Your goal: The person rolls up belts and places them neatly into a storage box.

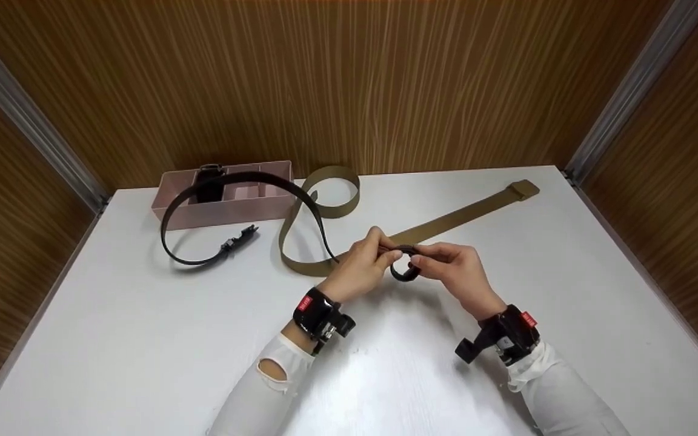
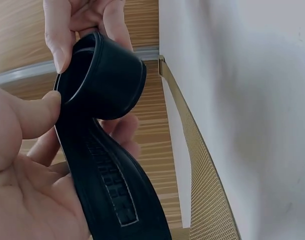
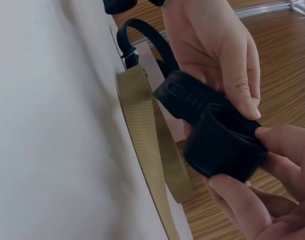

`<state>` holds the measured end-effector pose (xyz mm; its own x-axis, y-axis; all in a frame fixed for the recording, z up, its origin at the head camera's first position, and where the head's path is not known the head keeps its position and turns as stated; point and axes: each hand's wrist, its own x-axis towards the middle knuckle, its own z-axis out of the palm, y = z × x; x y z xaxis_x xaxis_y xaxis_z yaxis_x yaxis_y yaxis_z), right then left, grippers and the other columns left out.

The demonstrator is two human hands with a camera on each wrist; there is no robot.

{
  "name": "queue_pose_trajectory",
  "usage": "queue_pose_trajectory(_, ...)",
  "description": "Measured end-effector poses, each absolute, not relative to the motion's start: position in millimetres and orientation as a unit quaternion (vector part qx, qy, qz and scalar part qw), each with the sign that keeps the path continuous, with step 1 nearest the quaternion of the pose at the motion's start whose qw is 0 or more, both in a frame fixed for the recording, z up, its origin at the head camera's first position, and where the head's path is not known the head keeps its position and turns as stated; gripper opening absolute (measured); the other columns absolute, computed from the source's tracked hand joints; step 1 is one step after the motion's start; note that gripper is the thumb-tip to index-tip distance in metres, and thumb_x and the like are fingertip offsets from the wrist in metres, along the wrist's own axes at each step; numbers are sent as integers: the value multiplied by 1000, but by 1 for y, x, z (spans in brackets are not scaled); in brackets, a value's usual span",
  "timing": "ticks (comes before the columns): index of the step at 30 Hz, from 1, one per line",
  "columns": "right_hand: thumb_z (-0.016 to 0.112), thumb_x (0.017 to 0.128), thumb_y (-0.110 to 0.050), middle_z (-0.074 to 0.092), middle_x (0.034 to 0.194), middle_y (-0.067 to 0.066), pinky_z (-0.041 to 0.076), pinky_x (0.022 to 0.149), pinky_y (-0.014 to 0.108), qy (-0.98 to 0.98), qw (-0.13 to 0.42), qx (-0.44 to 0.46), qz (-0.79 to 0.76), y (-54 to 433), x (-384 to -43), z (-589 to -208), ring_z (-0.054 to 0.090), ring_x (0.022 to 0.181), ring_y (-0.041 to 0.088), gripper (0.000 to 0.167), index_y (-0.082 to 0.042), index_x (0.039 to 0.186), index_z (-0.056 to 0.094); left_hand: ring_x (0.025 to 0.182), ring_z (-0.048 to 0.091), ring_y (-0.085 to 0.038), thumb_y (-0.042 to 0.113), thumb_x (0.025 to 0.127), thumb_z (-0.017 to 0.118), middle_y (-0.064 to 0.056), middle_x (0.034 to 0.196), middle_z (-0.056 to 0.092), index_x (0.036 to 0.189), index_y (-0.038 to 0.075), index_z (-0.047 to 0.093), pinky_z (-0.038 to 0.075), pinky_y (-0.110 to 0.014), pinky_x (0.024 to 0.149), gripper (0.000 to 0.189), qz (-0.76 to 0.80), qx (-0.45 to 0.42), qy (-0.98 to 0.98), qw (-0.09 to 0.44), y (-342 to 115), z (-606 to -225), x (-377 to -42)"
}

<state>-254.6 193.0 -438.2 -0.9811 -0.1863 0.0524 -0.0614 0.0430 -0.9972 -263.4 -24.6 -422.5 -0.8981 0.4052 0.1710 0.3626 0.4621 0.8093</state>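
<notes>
Walls (image 1: 349, 85): wood-grain panels at the back and both sides, with grey metal strips (image 1: 637, 85) in the corners.
Tabletop (image 1: 113, 339): white, reaching to the back panel.
Black belt (image 1: 405, 276): one end rolled into a small coil between the two hands, raised off the tabletop; the rest leaves the left hand and swings out in a wide loop to the left.
Left hand (image 1: 358, 269): gripping the belt just beside the coil, thumb on one face and fingers behind.
Right hand (image 1: 461, 272): pinching the coil's edges with thumb and fingers, on the side away from the left hand.
Belt marking (image 2: 112, 185): a rectangular outline with a row of marks inside, next to the coil.
Belt buckle (image 1: 240, 238): dark, at the loop's far end, left of the hands and in front of the tray.
Pink tray (image 1: 234, 213): divided, at back left, holding a black object (image 1: 208, 189); the belt's loop crosses it in the head view.
Olive strap (image 1: 458, 217): on the tabletop beyond the hands, curled at left, straight toward the right.
White sleeves (image 1: 567, 387): on both arms, below black wrist devices (image 1: 515, 333).
</notes>
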Motion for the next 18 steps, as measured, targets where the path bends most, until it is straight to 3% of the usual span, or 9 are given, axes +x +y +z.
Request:
queue_pose_trajectory(8, 72, 95, 4, 75, 106, 10, 61, 85, 38, 665, 23, -47, -745, 182, -250, -443, 75, 95, 20, 28, 12, 121, 68, 82, 55, -15, 20, 107, 61, -8, 101, 69, 116, 6, 53, 42, -29, 70, 19, 453, 228, 862, 12, -30, -423, -263)
queue_pose_trajectory(14, 72, 96, -2, 68, 121, 23, 59, 90, 36, 700, 64, -76, -707, 185, -251, -441, 72, 101, 20, 34, 9, 128, 63, 77, 53, -13, 20, 106, 61, -1, 90, 66, 109, 8, 57, 39, -27, 65, 13, 443, 235, 865, -1, -32, -421, -261)
queue_pose_trajectory(18, 73, 97, -9, 67, 125, 21, 59, 89, 33, 747, 91, -112, -649, 187, -252, -439, 73, 101, 22, 37, 4, 130, 63, 75, 53, -13, 20, 106, 62, 2, 85, 61, 106, 9, 59, 38, -28, 64, 11, 412, 256, 874, -9, -32, -420, -260)
